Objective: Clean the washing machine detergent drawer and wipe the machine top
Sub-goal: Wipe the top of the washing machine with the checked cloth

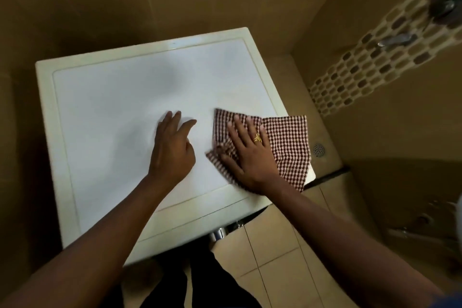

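Head view, looking down on the washing machine top (112,107): a white panel with a cream rim, set in a corner of tan tiled walls. Left hand (172,147) rests palm down on the bare panel, near the middle of the machine top and slightly toward its front edge; its fingers (175,120) are straight and a little apart, holding nothing. Right hand (247,155) lies flat on a brown-and-white checked cloth (287,142) at the front right corner of the machine top; the fingers (237,130) are stretched out and spread, pressing the cloth down rather than curled round it. A gold ring (257,138) shows on one finger of this hand. The cloth is partly folded under the thumb side, and its far part hangs past the right edge of the machine top. The two hands are near each other but apart. Right of the machine top: a round floor drain (318,150) low down, beige floor tiles (275,245) in front, and a mosaic tile band (362,70) running up the wall with a blurred metal tap (397,40) on it.
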`<state>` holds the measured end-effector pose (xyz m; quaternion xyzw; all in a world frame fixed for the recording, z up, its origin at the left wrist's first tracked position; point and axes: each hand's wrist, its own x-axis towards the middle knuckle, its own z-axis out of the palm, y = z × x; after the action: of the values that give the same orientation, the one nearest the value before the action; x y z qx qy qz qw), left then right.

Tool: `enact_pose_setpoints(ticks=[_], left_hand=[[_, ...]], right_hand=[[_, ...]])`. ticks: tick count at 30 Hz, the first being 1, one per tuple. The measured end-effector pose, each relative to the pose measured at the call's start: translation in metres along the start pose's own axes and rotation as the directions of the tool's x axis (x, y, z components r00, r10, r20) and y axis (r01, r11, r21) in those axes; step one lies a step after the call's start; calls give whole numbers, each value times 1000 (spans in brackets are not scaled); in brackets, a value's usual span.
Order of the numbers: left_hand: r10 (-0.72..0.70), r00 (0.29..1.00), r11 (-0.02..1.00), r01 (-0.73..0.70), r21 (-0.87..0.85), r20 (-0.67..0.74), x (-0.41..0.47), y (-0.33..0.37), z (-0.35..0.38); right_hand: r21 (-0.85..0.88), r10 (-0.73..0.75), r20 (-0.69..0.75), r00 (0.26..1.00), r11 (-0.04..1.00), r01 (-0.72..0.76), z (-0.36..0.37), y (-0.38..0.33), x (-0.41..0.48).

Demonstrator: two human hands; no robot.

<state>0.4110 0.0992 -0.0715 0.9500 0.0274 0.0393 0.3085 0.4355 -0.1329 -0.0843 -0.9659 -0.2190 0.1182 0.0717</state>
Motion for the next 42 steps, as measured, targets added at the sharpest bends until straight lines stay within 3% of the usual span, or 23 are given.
enact_pose_setpoints(ticks=[3, 7, 10, 11, 14, 16, 20, 21, 25, 26, 28, 30, 31, 32, 34, 36, 37, 42], left_hand=[[29, 998, 1000, -29, 1, -62, -22, -9, -9], [-80, 978, 996, 88, 32, -191, -56, -42, -36], [-202, 942, 967, 235, 94, -268, -88, -72, -54], [-224, 934, 957, 266, 119, -280, -99, -82, -58], [-226, 939, 945, 276, 175, -259, -125, -104, -62], [-194, 951, 951, 243, 192, -243, -135, -106, -63], [-147, 958, 961, 198, 194, -248, -138, -101, -67], [-152, 956, 960, 203, 191, -250, -138, -101, -68], [-191, 934, 949, 255, 188, -303, -146, -118, -75], [-214, 917, 943, 284, 175, -336, -152, -123, -76], [-253, 881, 933, 331, 139, -400, -165, -131, -71], [-274, 877, 938, 334, 90, -395, -170, -137, -61], [-275, 882, 942, 326, 74, -382, -170, -138, -57], [-272, 887, 945, 320, 72, -373, -170, -139, -52], [-268, 883, 944, 320, 77, -385, -171, -139, -49], [-286, 864, 946, 324, 24, -414, -171, -139, -51], [-290, 856, 948, 318, -6, -427, -172, -140, -52], [-337, 789, 939, 322, -122, -513, -175, -148, -51]], right_hand=[[-25, -161, 90, 983, 986, 164, -8, 33, -31], [-72, 58, -6, 998, 996, -59, -14, 66, -11], [-42, 200, -60, 978, 978, -203, 0, 28, 2], [-40, 183, -50, 982, 982, -185, 5, 13, -2], [-58, -57, -4, 998, 997, 56, 10, 3, -25], [-60, -105, 4, 994, 993, 105, 5, 14, -23], [-38, 173, -47, 984, 984, -175, 12, -22, -8], [-33, 168, -38, 985, 985, -169, 16, -38, -12], [-105, -162, 30, 986, 981, 164, 14, -29, -51], [-113, -139, 19, 990, 984, 140, 12, -14, -54], [-96, 87, -33, 996, 991, -90, 6, 5, -48], [-59, 320, -65, 945, 944, -323, 9, -5, -31], [-33, 365, -67, 929, 930, -367, 12, -21, -25], [-20, 360, -60, 931, 932, -361, 16, -38, -26], [-62, 180, -40, 983, 981, -182, 25, -59, -39], [-110, -8, -11, 1000, 994, 7, 26, -50, -55], [-122, -16, -19, 1000, 992, 13, 25, -40, -59], [-30, 335, -57, 940, 941, -337, 29, -55, -35]])
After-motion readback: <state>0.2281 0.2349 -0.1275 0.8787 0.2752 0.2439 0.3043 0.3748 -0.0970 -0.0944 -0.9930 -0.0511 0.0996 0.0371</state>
